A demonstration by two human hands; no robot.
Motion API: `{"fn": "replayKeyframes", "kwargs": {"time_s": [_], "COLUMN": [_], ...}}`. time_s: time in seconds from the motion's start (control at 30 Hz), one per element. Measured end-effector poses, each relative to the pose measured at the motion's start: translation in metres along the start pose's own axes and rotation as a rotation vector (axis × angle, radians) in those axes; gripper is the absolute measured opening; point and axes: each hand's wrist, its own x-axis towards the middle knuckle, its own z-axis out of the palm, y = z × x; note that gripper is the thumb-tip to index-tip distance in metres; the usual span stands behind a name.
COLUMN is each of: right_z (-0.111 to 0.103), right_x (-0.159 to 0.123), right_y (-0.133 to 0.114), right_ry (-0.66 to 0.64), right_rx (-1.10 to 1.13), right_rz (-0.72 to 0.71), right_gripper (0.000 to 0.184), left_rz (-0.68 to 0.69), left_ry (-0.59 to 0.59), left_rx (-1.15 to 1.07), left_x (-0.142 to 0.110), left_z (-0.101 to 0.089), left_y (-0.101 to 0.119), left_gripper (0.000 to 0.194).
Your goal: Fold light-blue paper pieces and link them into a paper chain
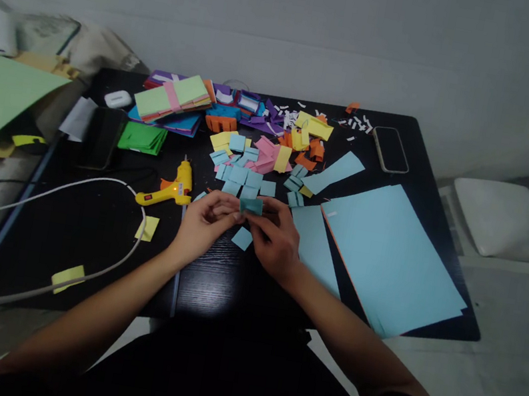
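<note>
Between my two hands, a small piece of blue paper (251, 206) is pinched above the table's near middle. My left hand (210, 219) grips its left side with thumb and fingers. From the other side my right hand (278, 235) holds it, fingers closed. Just below the fingertips lies a blue paper square (242, 238). Several more blue squares (244, 180) are spread beyond my hands, near folded pink paper pieces (266, 154). A yellow hot glue gun (172, 188) rests to the left of my left hand, nozzle pointing away.
Large blue sheets (396, 260) cover the table's right side, below a phone (391, 149). Stacked coloured paper (174, 100), green paper (141, 137) and an earbud case (117, 99) sit at the back left. A white cable (95, 180) loops across the left. Yellow scraps (67, 278) lie near it.
</note>
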Motion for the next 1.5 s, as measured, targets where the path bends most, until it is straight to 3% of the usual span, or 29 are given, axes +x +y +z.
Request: {"fn": "replayKeyframes", "kwargs": {"time_s": [0.47, 0.67, 0.77, 0.87, 1.03, 1.5], "right_z": [-0.001, 0.004, 0.006, 0.006, 0.005, 0.005], "right_x": [0.004, 0.002, 0.003, 0.004, 0.007, 0.010], "right_y": [-0.005, -0.012, -0.013, -0.010, -0.005, 0.006], "right_ry": [0.003, 0.054, 0.004, -0.064, -0.056, -0.066], "right_rx": [0.055, 0.355, 0.434, 0.508, 0.653, 0.808], "right_rz": [0.065, 0.315, 0.455, 0.556, 0.691, 0.844], "right_gripper": [0.022, 0.049, 0.058, 0.054, 0.039, 0.048], "left_rz": [0.061, 0.062, 0.093, 0.117, 0.110, 0.122], "left_ry": [0.083, 0.099, 0.096, 0.082, 0.043, -0.034], "left_rx": [0.085, 0.141, 0.195, 0.227, 0.212, 0.175], "left_x": [-0.001, -0.002, -0.003, -0.003, -0.003, -0.002], "left_z": [0.003, 0.002, 0.001, 0.000, 0.000, -0.001], "left_y": [-0.003, -0.003, -0.005, -0.008, -0.009, -0.006], "left_gripper": [0.027, 0.025, 0.023, 0.022, 0.022, 0.021]}}
